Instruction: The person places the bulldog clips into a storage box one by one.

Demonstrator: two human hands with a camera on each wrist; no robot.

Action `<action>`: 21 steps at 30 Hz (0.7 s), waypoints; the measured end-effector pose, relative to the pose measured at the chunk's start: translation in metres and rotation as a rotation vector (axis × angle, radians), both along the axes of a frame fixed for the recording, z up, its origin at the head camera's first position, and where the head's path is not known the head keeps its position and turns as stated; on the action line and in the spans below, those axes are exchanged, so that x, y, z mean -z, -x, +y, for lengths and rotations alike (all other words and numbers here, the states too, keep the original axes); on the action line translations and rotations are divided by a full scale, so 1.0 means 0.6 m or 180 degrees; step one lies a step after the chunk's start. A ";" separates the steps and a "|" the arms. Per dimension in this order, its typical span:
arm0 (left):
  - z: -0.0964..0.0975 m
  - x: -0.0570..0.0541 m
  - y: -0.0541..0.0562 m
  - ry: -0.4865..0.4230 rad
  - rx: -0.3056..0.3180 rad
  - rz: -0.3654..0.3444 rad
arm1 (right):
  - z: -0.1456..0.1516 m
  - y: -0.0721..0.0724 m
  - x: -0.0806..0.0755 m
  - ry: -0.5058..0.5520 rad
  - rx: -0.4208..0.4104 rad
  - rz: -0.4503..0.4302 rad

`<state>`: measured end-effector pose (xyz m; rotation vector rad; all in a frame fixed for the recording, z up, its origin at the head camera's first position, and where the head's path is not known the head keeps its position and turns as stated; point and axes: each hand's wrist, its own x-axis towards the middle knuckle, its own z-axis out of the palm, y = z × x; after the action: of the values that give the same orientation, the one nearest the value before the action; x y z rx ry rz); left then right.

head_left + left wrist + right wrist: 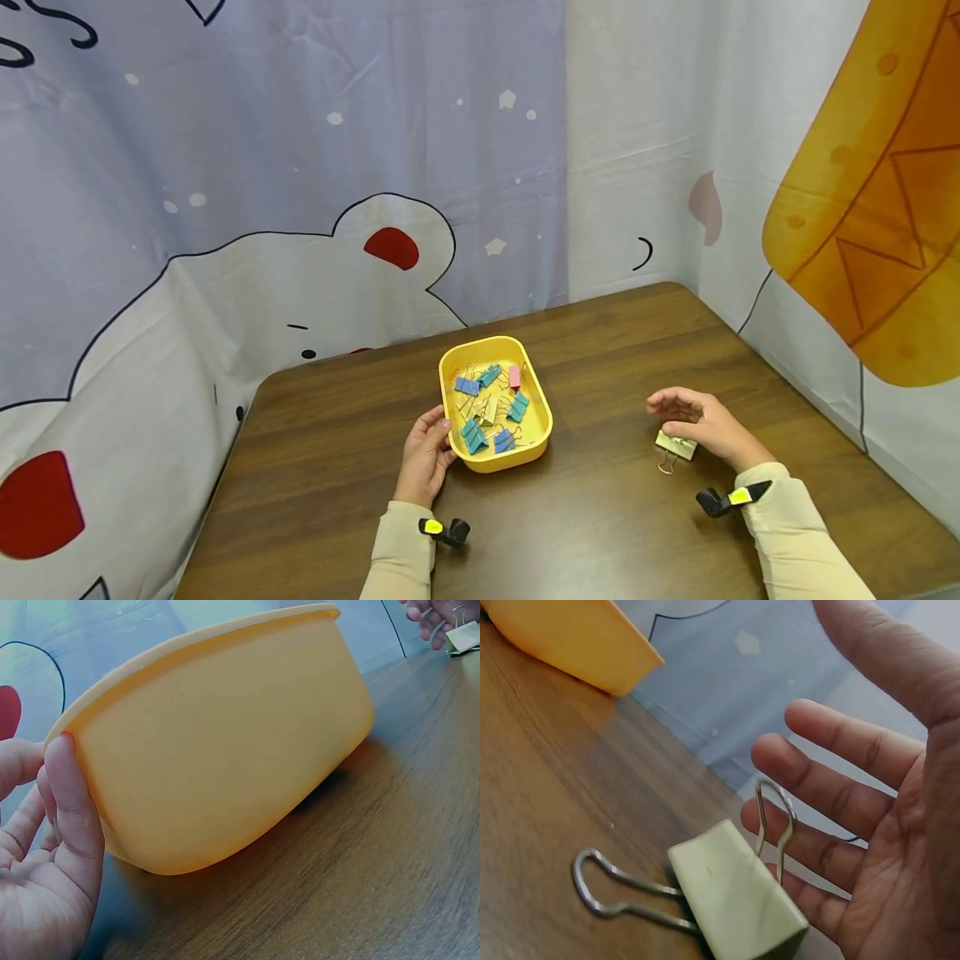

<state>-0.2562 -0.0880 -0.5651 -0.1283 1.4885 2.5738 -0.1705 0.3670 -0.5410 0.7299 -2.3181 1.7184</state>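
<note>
My left hand (427, 454) grips the near left side of a yellow plastic bin (540, 442), its thumb (71, 787) against the outer wall just below the rim. Inside the bin lie several binder clips: teal ones (473, 436), blue ones (504, 442), a pink one (514, 377) and a pale yellow one (490, 411). Over on the right, a larger pale yellow binder clip (739, 896) is on the table, its two wire handles spread apart. My right hand (705, 423) hovers beside and partly over that clip, fingers apart and loosely bent, holding nothing.
The dark brown wooden table (600, 517) has its back edge against a printed curtain (510, 167). A second curtain side with an orange pattern (862, 250) runs along the table's right edge. Each wrist wears a black strap mount (731, 498).
</note>
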 end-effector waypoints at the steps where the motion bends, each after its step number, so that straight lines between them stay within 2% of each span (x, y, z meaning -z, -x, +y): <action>1: 0.000 0.000 0.000 -0.0004 0.0003 0.0006 | 0.002 -0.001 0.003 -0.0007 0.0009 -0.0021; 7: 0.000 -0.001 -0.002 -0.0027 -0.0003 0.0000 | 0.012 -0.007 0.015 -0.0139 0.0092 -0.0141; 21: 0.001 -0.005 -0.004 0.0023 0.0000 0.0020 | 0.023 -0.014 0.025 -0.0348 0.0016 -0.0355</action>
<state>-0.2541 -0.0875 -0.5620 -0.1211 1.5002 2.5715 -0.1623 0.3807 -0.5558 0.6614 -2.5032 1.6821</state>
